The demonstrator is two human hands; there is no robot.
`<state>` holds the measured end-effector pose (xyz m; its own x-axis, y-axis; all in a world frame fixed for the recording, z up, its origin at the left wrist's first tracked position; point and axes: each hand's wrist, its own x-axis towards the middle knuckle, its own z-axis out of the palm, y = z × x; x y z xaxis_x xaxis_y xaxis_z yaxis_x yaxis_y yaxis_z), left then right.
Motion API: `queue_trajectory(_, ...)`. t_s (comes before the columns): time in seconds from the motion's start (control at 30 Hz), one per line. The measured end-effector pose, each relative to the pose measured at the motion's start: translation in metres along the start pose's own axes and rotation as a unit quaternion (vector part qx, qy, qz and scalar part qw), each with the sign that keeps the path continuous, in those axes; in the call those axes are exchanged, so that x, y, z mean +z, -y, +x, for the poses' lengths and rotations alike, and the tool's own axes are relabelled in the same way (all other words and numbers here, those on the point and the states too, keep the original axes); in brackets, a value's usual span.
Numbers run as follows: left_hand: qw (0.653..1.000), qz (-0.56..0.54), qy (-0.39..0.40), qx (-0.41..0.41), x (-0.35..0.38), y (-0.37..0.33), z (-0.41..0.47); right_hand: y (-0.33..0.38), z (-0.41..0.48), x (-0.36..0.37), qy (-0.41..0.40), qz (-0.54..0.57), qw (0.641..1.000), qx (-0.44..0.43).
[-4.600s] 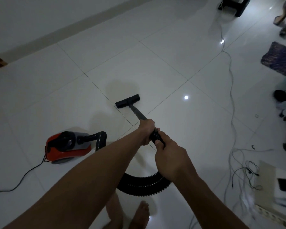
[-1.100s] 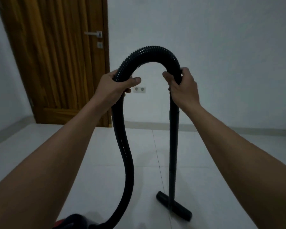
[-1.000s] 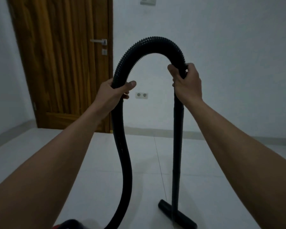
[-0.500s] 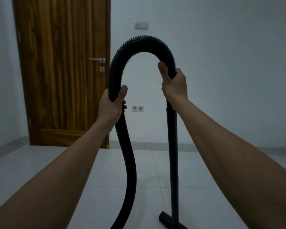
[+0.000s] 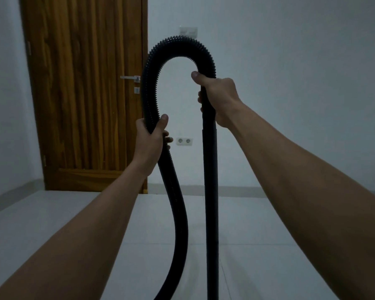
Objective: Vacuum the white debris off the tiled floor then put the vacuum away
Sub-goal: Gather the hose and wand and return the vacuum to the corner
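- Grip: left hand (image 5: pixel 149 141) curls fully round the black ribbed flexible hose (image 5: pixel 180 43), below its arch. The right hand (image 5: pixel 219 98) clasps the top of the black rigid wand tube (image 5: pixel 211 191), thumb up against the hose.
- Wand stands upright and the hose loops between the hands. The vacuum body is out of view.
- No white debris shows on the pale tiled floor (image 5: pixel 52 224). Vacuuming is probably done and stowing remains.
- Brown wooden door (image 5: pixel 85 94) ahead is closed and may block the way out.
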<state>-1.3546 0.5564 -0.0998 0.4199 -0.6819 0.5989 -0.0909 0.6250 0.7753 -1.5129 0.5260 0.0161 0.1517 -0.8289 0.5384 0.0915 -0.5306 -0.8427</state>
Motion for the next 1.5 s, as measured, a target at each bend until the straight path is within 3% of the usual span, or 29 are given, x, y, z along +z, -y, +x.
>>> queue_trajectory(0.13,0.999,0.028,-0.001,0.024,-0.006,0.021,-0.012,-0.005,-0.001,0.013,0.04,-0.003,0.999,-0.018)
queue_trajectory(0.27,0.997,0.05,-0.02,0.057,-0.009,0.021,-0.006,-0.011,-0.008,0.027,0.057,-0.113,0.985,-0.116)
queue_trajectory(0.47,0.999,0.019,-0.015,0.03,-0.025,0.028,0.002,-0.028,-0.004,0.022,0.143,-0.034,0.988,-0.04)
queue_trajectory(0.57,0.999,-0.001,-0.026,0.02,-0.03,0.035,0.005,-0.041,-0.007,0.016,0.166,0.011,0.984,-0.057)
queue_trajectory(0.73,0.999,0.005,-0.032,0.038,-0.031,0.038,0.011,-0.056,-0.016,0.016,0.138,-0.102,0.981,-0.09)
queue_trajectory(0.9,0.996,0.032,-0.019,0.078,-0.025,0.047,0.007,-0.058,-0.011,0.011,0.153,-0.024,0.988,-0.027)
queue_trajectory(1.03,0.998,0.003,-0.028,0.065,-0.017,0.041,0.012,-0.065,-0.014,0.014,0.154,0.002,0.986,-0.064)
queue_trajectory(1.2,0.999,0.013,-0.025,0.044,-0.021,0.034,0.012,-0.077,-0.024,0.026,0.138,-0.132,0.977,-0.092)
queue_trajectory(1.37,1.0,-0.006,-0.03,0.005,-0.028,0.026,0.001,-0.083,-0.034,0.043,0.126,0.003,0.992,-0.001)
queue_trajectory(1.5,0.999,-0.03,-0.024,-0.006,-0.037,0.024,-0.01,-0.106,-0.049,0.044,0.104,0.025,0.994,-0.04)
